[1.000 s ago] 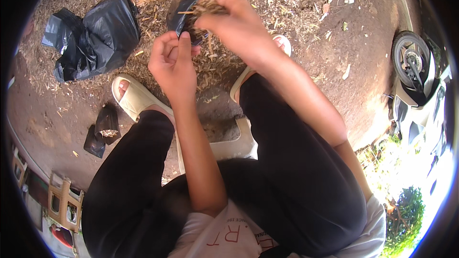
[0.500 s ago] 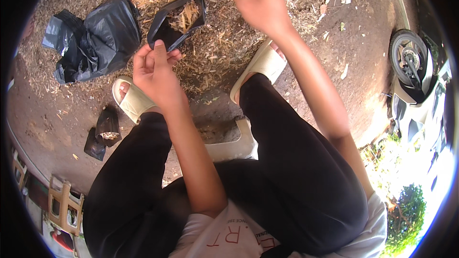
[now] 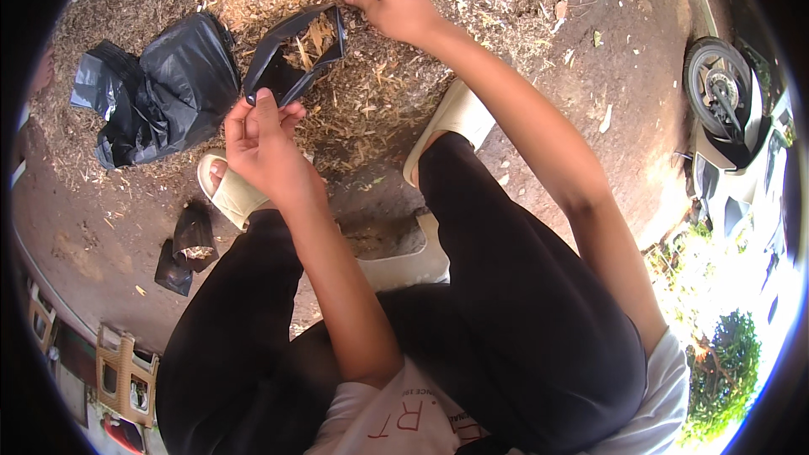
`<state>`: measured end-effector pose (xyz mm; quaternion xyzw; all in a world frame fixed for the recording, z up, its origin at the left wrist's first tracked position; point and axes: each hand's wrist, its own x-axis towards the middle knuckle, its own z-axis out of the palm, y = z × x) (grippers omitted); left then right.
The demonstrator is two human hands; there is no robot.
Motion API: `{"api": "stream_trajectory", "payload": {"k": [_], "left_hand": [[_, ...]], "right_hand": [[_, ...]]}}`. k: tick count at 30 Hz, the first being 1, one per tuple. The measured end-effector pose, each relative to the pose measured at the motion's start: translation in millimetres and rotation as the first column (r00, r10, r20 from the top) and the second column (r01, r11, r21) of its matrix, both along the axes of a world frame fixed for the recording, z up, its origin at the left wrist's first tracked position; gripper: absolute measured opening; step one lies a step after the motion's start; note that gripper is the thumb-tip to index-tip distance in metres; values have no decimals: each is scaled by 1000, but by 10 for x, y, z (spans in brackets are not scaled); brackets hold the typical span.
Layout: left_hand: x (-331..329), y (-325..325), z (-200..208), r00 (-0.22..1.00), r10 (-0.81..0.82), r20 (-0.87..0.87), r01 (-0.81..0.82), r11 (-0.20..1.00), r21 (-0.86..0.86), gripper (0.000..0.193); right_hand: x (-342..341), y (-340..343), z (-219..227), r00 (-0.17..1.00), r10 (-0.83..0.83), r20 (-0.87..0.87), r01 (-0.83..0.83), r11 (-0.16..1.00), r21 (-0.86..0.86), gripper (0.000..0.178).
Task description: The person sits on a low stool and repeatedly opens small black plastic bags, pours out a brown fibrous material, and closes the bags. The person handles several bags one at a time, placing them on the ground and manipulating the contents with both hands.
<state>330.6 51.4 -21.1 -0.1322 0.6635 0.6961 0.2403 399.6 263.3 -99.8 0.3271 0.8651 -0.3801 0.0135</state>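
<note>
My left hand (image 3: 268, 139) pinches the near rim of a small black plastic planting bag (image 3: 282, 45) between thumb and fingers. The bag's mouth gapes, and pale brown wood shavings (image 3: 316, 40) show inside it. Just beyond the bag's right rim is my right hand (image 3: 396, 7), its fingertips pressed together over the shavings on the ground. Something small and dark shows at those fingertips, too small to name. Left of the bag lies a larger heap of black plastic bags (image 3: 190, 63), partly crumpled.
Wood shavings (image 3: 371, 93) cover the soil ahead. Two small black bags (image 3: 194, 240) stand at left, the nearer-to-me one darker and flatter. My sandaled feet flank the work spot. A motorcycle wheel (image 3: 718, 84) is at far right, a tan plastic stool (image 3: 125, 375) at lower left.
My right hand has come down and left, from the top edge toward the bag's rim. My left hand keeps its pinch on the bag, which has shifted slightly left in view.
</note>
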Motion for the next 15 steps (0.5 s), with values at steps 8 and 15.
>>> {"api": "stream_trajectory", "payload": {"k": [8, 15], "left_hand": [[12, 18, 17, 1000, -16, 10, 16, 1000, 6, 16], [45, 55, 27, 999, -31, 10, 31, 999, 15, 17]], "right_hand": [[195, 70, 154, 749, -663, 15, 287, 304, -908, 24], [211, 88, 113, 699, -712, 68, 280, 184, -942, 23]]}}
